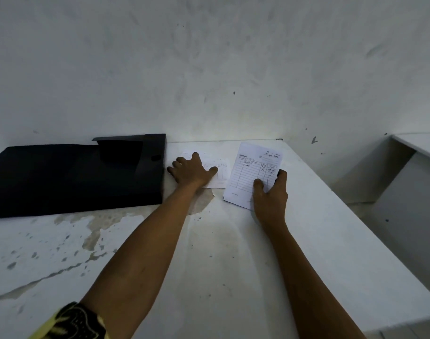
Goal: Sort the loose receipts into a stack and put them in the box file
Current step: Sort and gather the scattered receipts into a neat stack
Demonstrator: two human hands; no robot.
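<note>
Left hand [192,171] flat, fingers spread, pressing down on the pile [219,172] of pale receipts on the bench [209,253]: pins it so nothing slides while I add to it

Right hand [270,194] grips a lined receipt [254,167] at its lower right corner, thumb on the face, fingers round the edge. Sheet is written side up, just right of the pile; can't tell if the two touch. Corner grip leaves most of the sheet free to lay square on top

Box file [74,177] lies flat on the bench, just beside my left hand, open end towards the pile, so a short slide in once stacked. Interior too dark to see contents

My read: stacking in hand, filing not yet started
</note>
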